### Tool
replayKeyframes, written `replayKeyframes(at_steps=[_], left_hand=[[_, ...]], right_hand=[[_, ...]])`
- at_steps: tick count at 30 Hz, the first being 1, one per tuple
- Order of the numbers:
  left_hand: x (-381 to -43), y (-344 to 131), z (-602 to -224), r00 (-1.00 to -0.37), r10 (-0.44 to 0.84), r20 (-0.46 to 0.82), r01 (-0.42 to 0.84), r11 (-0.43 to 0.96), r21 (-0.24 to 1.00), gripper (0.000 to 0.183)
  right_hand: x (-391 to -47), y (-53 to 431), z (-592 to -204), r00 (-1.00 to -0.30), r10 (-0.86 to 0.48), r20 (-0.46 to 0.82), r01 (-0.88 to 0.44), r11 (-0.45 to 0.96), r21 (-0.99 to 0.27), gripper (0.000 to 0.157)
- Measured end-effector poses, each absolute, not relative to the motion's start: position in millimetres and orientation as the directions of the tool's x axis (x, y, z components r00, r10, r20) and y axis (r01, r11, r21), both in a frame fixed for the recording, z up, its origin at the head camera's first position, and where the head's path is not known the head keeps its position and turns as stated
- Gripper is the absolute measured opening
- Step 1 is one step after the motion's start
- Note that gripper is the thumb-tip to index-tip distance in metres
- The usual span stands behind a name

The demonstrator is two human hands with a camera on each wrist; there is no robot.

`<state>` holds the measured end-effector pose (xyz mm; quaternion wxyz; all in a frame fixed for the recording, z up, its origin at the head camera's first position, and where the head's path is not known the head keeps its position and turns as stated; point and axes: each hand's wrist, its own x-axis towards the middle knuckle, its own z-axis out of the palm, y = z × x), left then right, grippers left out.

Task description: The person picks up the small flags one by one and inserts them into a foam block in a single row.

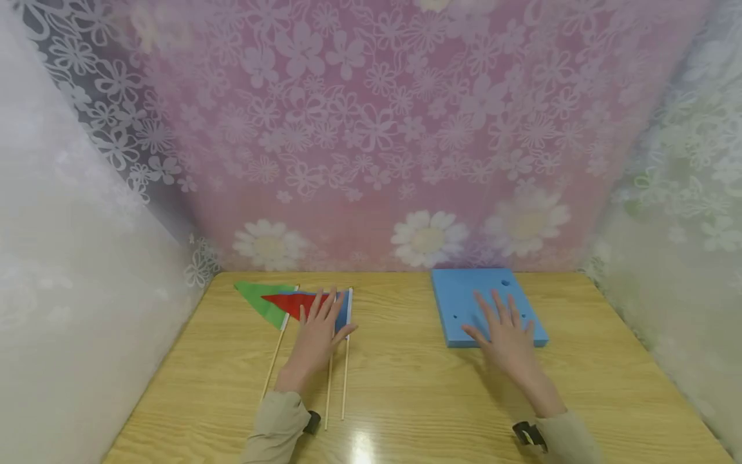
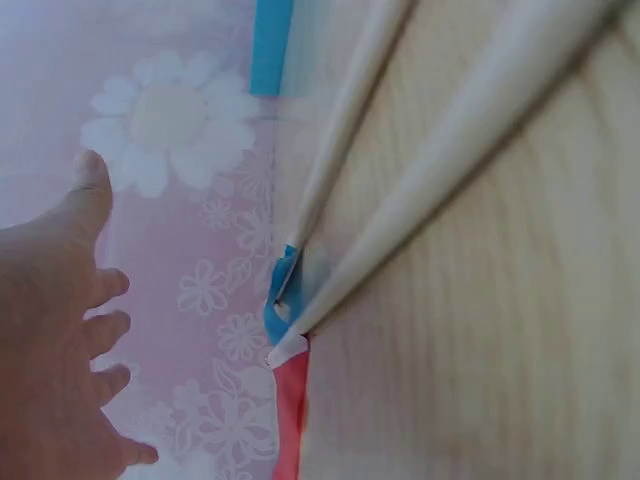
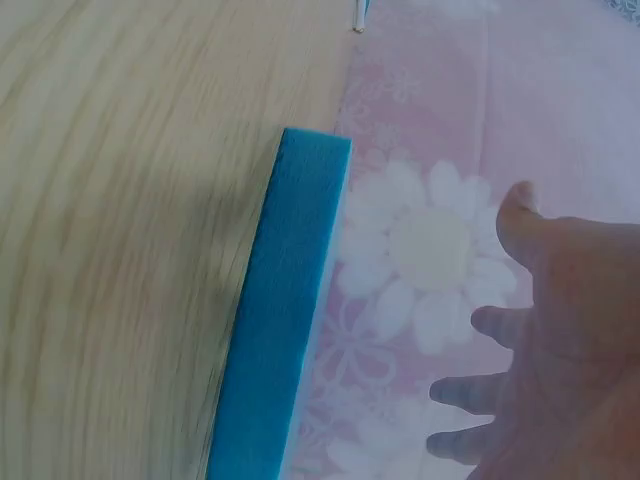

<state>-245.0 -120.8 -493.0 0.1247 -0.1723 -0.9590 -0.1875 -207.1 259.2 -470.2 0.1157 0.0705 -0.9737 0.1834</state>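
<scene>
Fingers [image 2: 108, 335] of the left hand [image 1: 315, 338] are spread, thumb out to the side, and hold nothing. The hand hovers over the flags; the left wrist view shows a gap between it and them. The right hand [image 1: 510, 345] is likewise spread and holds nothing. It hangs over the near right part of the block [image 1: 460, 293]; the right wrist view shows it apart from the block.

Three triangular flags lie on the left half of the table [image 1: 400, 367], tips to the left, sticks running toward the person. The green flag [image 1: 261, 304] is leftmost. The red flag [image 1: 292, 303] lies partly over the blue flag [image 1: 343, 308], its tip reaching across the green one. The left hand hides part of the red and blue cloth.

The block is blue, flat and square-cornered, set toward the far edge on the right, well apart from the flags. Three holes are visible in its top: a larger one near the far right corner, two smaller ones toward the near side.

Both sleeves [image 1: 275, 422] are beige, each with a dark band [image 1: 312, 422] at the wrist. Beyond the table hangs pink flowered cloth [image 1: 377, 161]; paler flowered surfaces stand at both sides.
</scene>
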Motion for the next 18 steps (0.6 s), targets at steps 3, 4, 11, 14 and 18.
replayKeyframes(at_steps=[3,4,11,14,18], left_hand=[[-248.2,-117.5,-483.9,-0.908,0.303,0.288,0.403,0.820,0.407,0.070],[-249.8,-115.1,-480.7,-0.904,0.310,0.294,0.414,0.805,0.425,0.068],[-264.8,-81.6,-453.2,-0.828,0.351,0.437,0.526,0.757,0.388,0.044],[-273.8,-57.8,-446.3,-0.780,0.392,0.487,0.584,0.736,0.343,0.038],[-285.8,-23.3,-446.6,-0.751,0.451,0.483,0.622,0.728,0.289,0.038]], right_hand=[[-207.0,270.5,-467.1,-0.957,-0.088,0.278,-0.186,0.918,-0.351,0.077],[-206.6,276.0,-465.5,-0.955,-0.090,0.284,-0.191,0.915,-0.354,0.075],[-208.5,322.5,-449.7,-0.945,-0.123,0.304,-0.244,0.882,-0.403,0.069],[-214.4,344.2,-448.9,-0.935,-0.141,0.326,-0.266,0.886,-0.379,0.064],[-222.9,367.1,-453.2,-0.919,-0.187,0.347,-0.310,0.886,-0.344,0.057]])
